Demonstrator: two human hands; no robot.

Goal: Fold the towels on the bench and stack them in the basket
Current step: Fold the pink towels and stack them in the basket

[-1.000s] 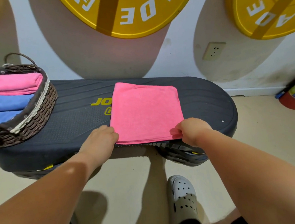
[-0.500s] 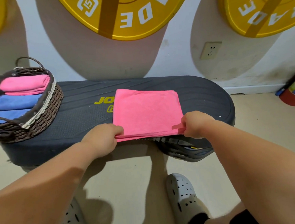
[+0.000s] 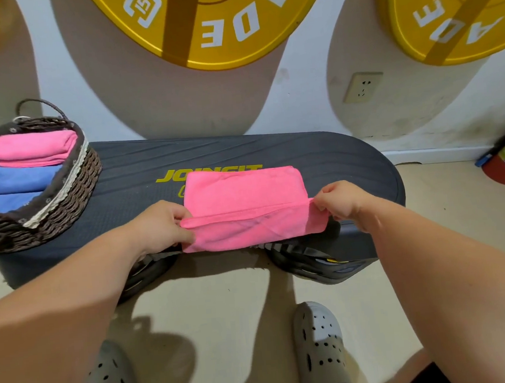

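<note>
Pink towel (image 3: pixel 246 201), black bench (image 3: pixel 318 159).

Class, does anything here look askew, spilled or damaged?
Nothing stands out. The left hand and right hand pinch the pink cloth towel mid-fold; folded towels sit neatly in the brown wicker basket.

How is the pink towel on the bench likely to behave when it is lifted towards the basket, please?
Probably floppy: the pink towel drapes and creases along its near edge between the left hand and right hand pinching its corners. Likely light, since fingertip pinches alone hold that edge up. It may unfold if carried by one corner, as its layers lie loose on the bench.
</note>
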